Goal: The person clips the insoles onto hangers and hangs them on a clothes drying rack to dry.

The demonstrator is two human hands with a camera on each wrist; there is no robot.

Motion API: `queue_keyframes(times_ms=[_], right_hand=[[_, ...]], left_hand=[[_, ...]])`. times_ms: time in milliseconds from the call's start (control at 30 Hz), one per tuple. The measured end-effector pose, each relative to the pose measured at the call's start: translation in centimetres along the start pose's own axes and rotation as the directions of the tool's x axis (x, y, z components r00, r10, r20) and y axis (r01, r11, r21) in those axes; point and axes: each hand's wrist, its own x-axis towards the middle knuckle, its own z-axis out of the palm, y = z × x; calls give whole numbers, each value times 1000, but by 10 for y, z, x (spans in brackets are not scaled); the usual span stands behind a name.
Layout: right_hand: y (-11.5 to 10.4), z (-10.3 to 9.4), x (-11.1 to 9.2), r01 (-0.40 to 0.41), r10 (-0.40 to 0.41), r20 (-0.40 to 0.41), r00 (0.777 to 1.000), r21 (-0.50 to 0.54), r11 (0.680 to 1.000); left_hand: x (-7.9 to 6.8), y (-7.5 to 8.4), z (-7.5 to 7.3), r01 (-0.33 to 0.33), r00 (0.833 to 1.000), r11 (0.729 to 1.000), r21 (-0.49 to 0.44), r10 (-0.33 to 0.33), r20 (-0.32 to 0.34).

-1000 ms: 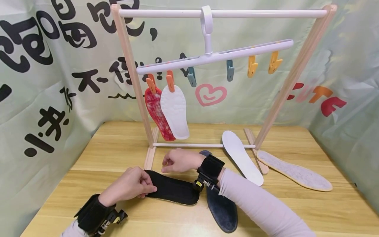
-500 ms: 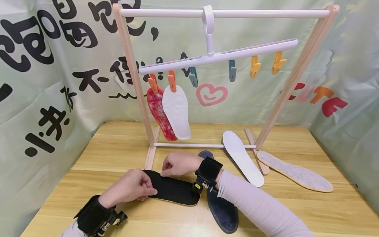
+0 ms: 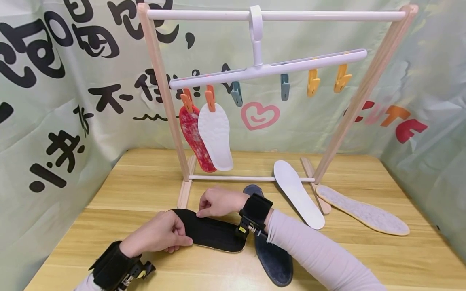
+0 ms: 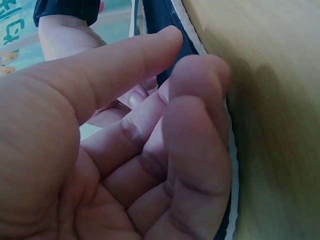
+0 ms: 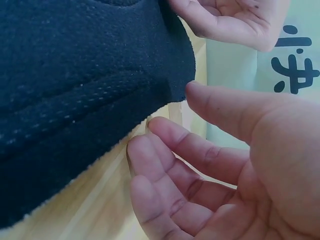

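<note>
Left hand (image 3: 160,232) shifted lower, partly covering black insole (image 3: 216,234), navy insole (image 3: 274,258) part-hidden

The wooden table (image 3: 204,270) bears a rack (image 3: 247,178), black insole (image 3: 212,233) and navy insole (image 3: 273,260). A grey insole (image 3: 364,210) lies toward the table's right edge.

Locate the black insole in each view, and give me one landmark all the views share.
Head: the black insole lies in the lower middle, slightly left of centre.
Left wrist: the black insole, partly hidden, shows mainly at top middle.
Right wrist: the black insole fills the upper left.
Shared landmark: the wooden table.
</note>
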Motion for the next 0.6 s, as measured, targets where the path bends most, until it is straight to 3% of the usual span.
queue_keyframes(times_ms=[600], right_hand=[[-5,5,1,21,-20,36,999,-12,1000]], left_hand=[[0,0,1,0,1000,1000,-15,0,3]])
